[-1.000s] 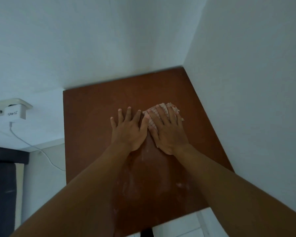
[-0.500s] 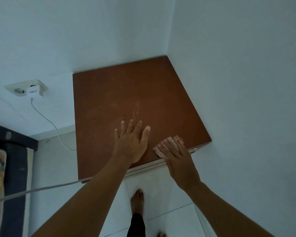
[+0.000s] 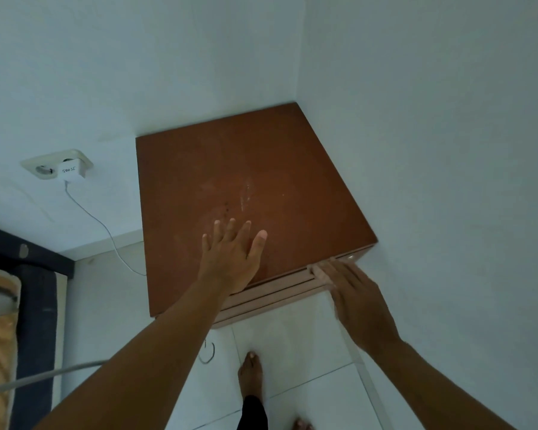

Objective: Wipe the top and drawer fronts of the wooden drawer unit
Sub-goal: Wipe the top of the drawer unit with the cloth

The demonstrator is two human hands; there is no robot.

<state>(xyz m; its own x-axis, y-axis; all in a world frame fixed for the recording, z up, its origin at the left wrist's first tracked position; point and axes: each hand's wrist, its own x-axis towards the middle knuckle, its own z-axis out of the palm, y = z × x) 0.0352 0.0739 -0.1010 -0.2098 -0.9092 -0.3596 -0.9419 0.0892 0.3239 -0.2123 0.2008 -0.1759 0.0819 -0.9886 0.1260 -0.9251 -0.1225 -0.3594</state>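
The wooden drawer unit stands in the room's corner, and its red-brown top (image 3: 230, 169) shows pale smears in the middle. My left hand (image 3: 233, 256) lies flat on the top near the front edge, fingers spread. My right hand (image 3: 357, 299) hangs over the front right edge, pressed against the upper drawer fronts (image 3: 277, 293). A small strip of the pale checked cloth (image 3: 319, 273) shows under its fingertips; the hand hides the remainder.
White walls close in behind and to the right (image 3: 448, 181). A wall socket with a white charger (image 3: 70, 172) and its cable (image 3: 106, 231) are left of the unit. A dark bed edge (image 3: 38, 290) is at far left. My bare foot (image 3: 250, 373) stands on the tiled floor.
My right hand dragged the cloth from the middle of the top to the front right corner and over the edge onto the drawer fronts. My left hand slid back toward the front edge.
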